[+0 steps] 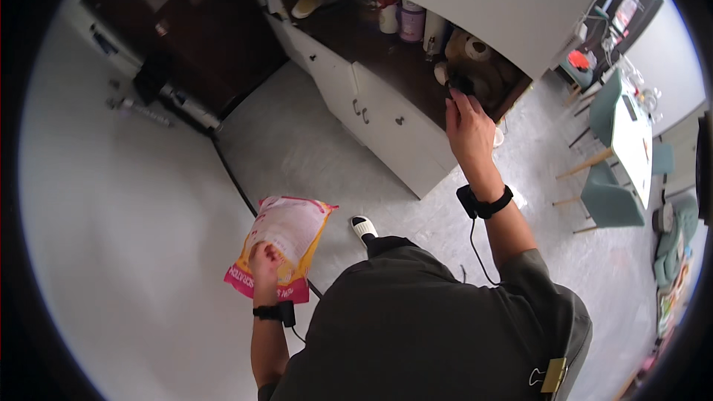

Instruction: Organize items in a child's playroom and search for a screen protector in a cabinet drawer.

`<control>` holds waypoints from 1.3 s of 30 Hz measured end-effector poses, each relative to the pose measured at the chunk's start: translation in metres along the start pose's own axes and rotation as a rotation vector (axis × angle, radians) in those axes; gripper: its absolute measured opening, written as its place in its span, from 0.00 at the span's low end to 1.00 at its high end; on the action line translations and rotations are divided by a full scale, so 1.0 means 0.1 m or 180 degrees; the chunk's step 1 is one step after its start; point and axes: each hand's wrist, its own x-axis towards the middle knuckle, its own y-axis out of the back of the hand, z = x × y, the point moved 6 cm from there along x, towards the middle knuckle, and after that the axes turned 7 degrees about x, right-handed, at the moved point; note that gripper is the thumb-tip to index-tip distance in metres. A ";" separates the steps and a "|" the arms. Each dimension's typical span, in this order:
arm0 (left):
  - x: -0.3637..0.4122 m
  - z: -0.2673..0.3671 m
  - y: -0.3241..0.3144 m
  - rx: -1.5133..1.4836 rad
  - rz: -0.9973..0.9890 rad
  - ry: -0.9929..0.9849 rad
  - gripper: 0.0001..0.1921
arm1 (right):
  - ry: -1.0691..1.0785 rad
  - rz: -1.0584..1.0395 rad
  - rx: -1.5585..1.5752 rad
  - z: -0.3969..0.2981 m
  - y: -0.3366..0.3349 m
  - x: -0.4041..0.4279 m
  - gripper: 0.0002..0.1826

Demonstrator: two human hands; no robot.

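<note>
My left hand point(266, 259) grips a pink, white and yellow plastic bag point(287, 228) that bears writing, out in front of the white wall. My right hand point(470, 125) reaches to the right end of a cabinet's open niche, fingers bent at a small dark item point(461, 84). Whether the fingers hold that item or only touch it cannot be made out. Just beyond them sits a brown teddy bear point(465, 50), partly in shadow. A small clear bottle point(430, 49) and a purple-labelled container point(411, 23) stand left of the bear on the dark brown shelf point(384, 61).
White cabinet doors point(384, 106) with metal handles lie below the shelf. A dark door point(195, 28) is at the upper left. To the right, green chairs point(610, 200) surround a white table point(626, 150). My slippered foot point(364, 226) is on the grey floor point(289, 145).
</note>
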 end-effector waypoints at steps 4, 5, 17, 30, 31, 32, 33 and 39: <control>0.69 0.31 0.34 0.0000 0.0224 0.0127 0.05 | -0.0324 0.0086 -0.0895 0.31 -0.49 0.28 0.11; 0.85 0.40 0.40 0.0066 0.0201 0.0093 0.05 | -0.0390 0.0074 -0.0978 0.37 -0.58 0.31 0.11; 3.71 1.51 0.05 0.0593 -0.0391 0.0335 0.06 | -0.0457 0.0186 -0.1529 -0.25 -1.44 0.05 0.10; 5.62 2.53 -0.42 0.2061 -0.1411 0.0043 0.07 | -0.1869 -0.0305 -0.2783 0.50 -1.80 -0.67 0.15; 5.56 2.67 -0.51 0.2132 -0.1545 -0.0323 0.06 | -0.1845 -0.0228 -0.2752 0.61 -1.81 -0.67 0.16; 5.54 2.73 -0.56 0.2173 -0.1169 -0.0376 0.08 | -0.2017 -0.0259 -0.2726 0.72 -1.77 -0.75 0.15; 5.66 2.79 -0.48 0.2102 -0.1011 -0.0398 0.08 | -0.2132 -0.0212 -0.2695 0.82 -1.77 -0.80 0.14; 6.28 2.88 -0.32 0.2864 -0.1235 -0.0888 0.12 | -0.2393 -0.0428 -0.2852 1.16 -1.79 -0.89 0.20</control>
